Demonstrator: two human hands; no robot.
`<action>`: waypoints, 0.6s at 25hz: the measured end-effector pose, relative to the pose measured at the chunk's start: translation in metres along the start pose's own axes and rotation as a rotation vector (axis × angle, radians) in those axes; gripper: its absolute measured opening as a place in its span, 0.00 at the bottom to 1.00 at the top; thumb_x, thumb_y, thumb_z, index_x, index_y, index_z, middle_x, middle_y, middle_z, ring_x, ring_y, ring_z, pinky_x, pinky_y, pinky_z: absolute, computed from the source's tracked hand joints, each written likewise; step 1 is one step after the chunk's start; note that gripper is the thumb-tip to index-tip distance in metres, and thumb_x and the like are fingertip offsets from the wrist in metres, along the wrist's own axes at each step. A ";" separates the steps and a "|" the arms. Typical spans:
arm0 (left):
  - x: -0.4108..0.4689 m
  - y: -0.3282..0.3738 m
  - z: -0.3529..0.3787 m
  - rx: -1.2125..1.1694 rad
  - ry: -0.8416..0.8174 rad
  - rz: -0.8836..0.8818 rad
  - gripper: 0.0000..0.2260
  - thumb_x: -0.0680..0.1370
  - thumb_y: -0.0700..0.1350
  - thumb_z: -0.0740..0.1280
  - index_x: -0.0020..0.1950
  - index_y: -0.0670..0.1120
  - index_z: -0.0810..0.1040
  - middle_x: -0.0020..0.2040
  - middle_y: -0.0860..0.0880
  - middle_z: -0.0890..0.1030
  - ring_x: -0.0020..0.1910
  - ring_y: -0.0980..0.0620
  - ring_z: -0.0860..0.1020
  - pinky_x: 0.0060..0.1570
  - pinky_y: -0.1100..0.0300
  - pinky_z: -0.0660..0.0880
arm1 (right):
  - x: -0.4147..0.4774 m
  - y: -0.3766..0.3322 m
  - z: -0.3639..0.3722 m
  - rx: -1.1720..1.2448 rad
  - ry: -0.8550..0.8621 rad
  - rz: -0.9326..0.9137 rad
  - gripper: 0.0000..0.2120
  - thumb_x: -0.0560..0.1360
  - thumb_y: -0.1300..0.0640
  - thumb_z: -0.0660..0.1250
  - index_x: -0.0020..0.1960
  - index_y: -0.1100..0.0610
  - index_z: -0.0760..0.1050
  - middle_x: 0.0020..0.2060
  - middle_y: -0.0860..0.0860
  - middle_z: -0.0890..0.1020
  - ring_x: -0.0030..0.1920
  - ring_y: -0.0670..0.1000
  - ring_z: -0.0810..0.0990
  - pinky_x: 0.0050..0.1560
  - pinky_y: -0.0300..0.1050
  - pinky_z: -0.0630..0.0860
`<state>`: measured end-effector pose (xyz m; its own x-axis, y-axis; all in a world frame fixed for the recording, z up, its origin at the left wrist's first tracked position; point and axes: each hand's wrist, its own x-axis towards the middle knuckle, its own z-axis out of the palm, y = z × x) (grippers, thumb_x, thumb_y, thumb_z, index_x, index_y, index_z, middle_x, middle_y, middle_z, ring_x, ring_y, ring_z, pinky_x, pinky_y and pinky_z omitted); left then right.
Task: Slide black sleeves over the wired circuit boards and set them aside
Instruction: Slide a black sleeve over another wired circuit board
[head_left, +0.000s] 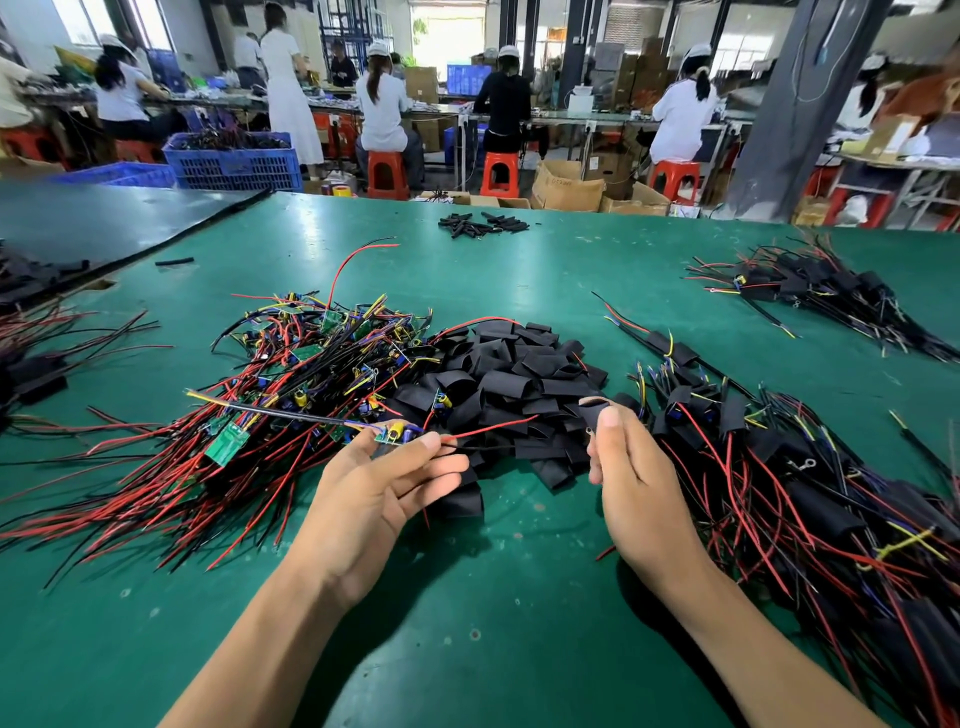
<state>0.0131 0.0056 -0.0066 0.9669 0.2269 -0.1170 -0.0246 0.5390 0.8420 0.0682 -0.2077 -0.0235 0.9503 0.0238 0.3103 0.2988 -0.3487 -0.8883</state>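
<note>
My left hand (384, 483) pinches a small green circuit board (393, 432) with a yellow part, its red and black wires trailing right and a black lead running left. My right hand (631, 467) pinches one black sleeve (593, 413) between thumb and fingers, a short way right of the board. Between and behind my hands lies a pile of loose black sleeves (514, 384). A heap of bare wired boards (291, 384) sits to the left. Sleeved boards (810, 493) are heaped on the right.
The green table (467, 597) holds a further sleeved heap (815, 291) at far right and a small pile of black tubes (483, 224) at the back. More wired pieces (36, 364) lie at the left edge. Several people sit on orange stools beyond.
</note>
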 end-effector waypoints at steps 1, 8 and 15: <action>0.000 0.000 0.000 -0.005 -0.004 -0.004 0.17 0.68 0.37 0.72 0.54 0.38 0.73 0.45 0.37 0.85 0.41 0.44 0.86 0.39 0.59 0.82 | 0.000 0.001 0.000 0.019 0.010 0.008 0.17 0.85 0.47 0.51 0.40 0.45 0.69 0.36 0.43 0.73 0.41 0.47 0.73 0.44 0.37 0.68; 0.002 0.001 -0.002 -0.076 0.007 0.002 0.15 0.70 0.35 0.71 0.54 0.41 0.70 0.46 0.39 0.85 0.45 0.45 0.86 0.42 0.59 0.82 | 0.004 0.001 0.001 0.278 -0.060 0.116 0.12 0.85 0.53 0.57 0.47 0.53 0.76 0.38 0.47 0.74 0.40 0.49 0.71 0.46 0.46 0.68; 0.002 0.000 -0.003 -0.072 0.011 0.027 0.11 0.73 0.33 0.69 0.50 0.43 0.71 0.46 0.39 0.85 0.46 0.44 0.86 0.42 0.59 0.82 | -0.004 -0.003 0.001 0.092 -0.118 -0.060 0.09 0.83 0.54 0.63 0.61 0.45 0.75 0.56 0.45 0.77 0.53 0.39 0.75 0.53 0.29 0.67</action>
<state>0.0146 0.0084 -0.0085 0.9627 0.2511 -0.1013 -0.0689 0.5892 0.8051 0.0638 -0.2059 -0.0223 0.9325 0.1538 0.3268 0.3570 -0.2558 -0.8984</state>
